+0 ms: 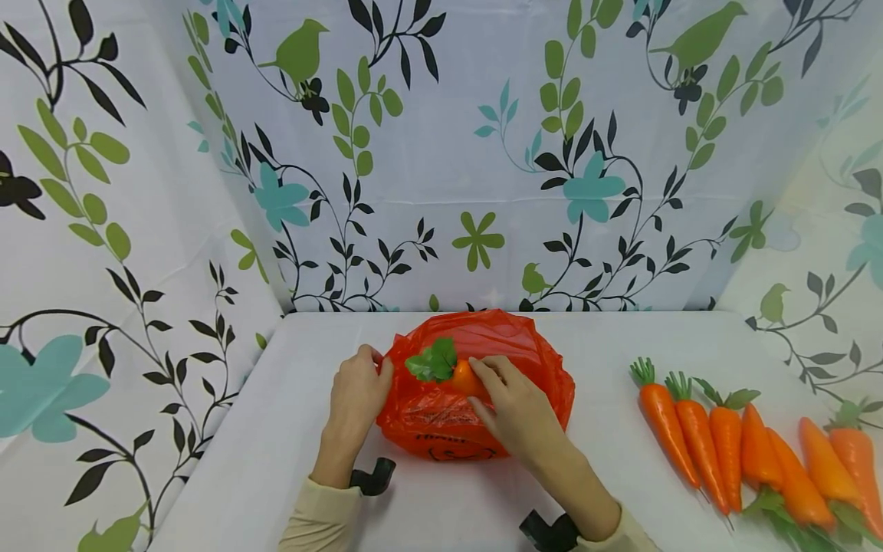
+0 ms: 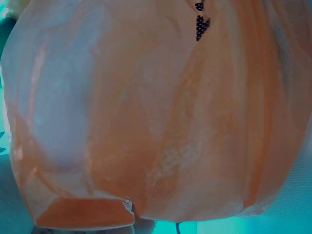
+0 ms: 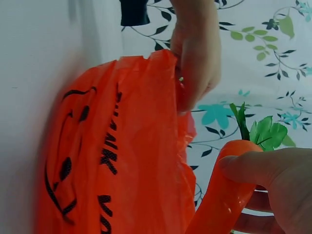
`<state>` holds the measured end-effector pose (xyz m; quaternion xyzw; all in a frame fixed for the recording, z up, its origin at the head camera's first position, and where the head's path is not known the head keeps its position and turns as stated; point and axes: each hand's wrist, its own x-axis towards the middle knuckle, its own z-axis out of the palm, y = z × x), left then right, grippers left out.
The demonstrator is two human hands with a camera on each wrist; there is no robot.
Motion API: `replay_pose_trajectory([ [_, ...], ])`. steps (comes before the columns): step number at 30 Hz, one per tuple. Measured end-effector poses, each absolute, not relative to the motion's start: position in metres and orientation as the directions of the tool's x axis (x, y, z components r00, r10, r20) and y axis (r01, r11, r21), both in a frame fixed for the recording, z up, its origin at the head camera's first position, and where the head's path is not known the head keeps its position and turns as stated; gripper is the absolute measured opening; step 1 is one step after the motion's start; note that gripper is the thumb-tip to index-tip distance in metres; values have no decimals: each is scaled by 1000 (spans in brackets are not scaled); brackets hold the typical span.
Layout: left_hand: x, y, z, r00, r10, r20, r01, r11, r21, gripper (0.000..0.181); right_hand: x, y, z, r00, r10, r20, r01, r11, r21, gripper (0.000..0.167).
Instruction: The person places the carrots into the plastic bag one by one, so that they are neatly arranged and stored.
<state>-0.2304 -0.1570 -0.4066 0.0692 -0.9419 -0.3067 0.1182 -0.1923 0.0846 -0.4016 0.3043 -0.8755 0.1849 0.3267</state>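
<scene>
A red plastic bag (image 1: 421, 418) with black printed lettering sits at the middle of the table. My left hand (image 1: 359, 395) pinches its left rim; in the left wrist view the bag (image 2: 146, 122) hides most of that hand. An orange carrot (image 1: 467, 379) with green leaves is held by my right hand (image 1: 520, 410) over the bag. Seen from the right wrist, the thumb and fingers grip the carrot (image 3: 222, 204) near its leafy top, beside the mouth of the bag (image 3: 141, 146). The carrot's lower end is out of sight.
On the right side of the white table (image 1: 228, 475) lie several more carrots (image 1: 690, 437), some pointing the opposite way, with leaves toward the front. A patterned curtain (image 1: 428, 138) stands behind and at both sides. Each wrist wears a black camera mount (image 1: 372, 477).
</scene>
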Motion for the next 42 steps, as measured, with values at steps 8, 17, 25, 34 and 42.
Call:
replay_pose_trajectory([
  [8,-231,-157,-406,-958,-204,199,-48,804,593,27,-194,78,-414,-671,-432,602,-629,762,-154,47],
  [17,-229,-157,-405,-960,-201,194,-45,796,603,28,-198,76,-424,-760,-471,447,-602,769,-213,46],
  [25,-228,-156,-403,-959,-203,198,-43,794,606,27,-201,76,-430,-812,-490,317,-570,783,-249,46],
  [34,-229,-156,-403,-962,-208,178,-57,787,615,27,-202,78,-434,-820,-519,244,-568,789,-232,43],
  [42,-229,-156,-403,-961,-206,183,-50,785,617,27,-204,79,-436,-814,-544,203,-579,784,-224,40],
])
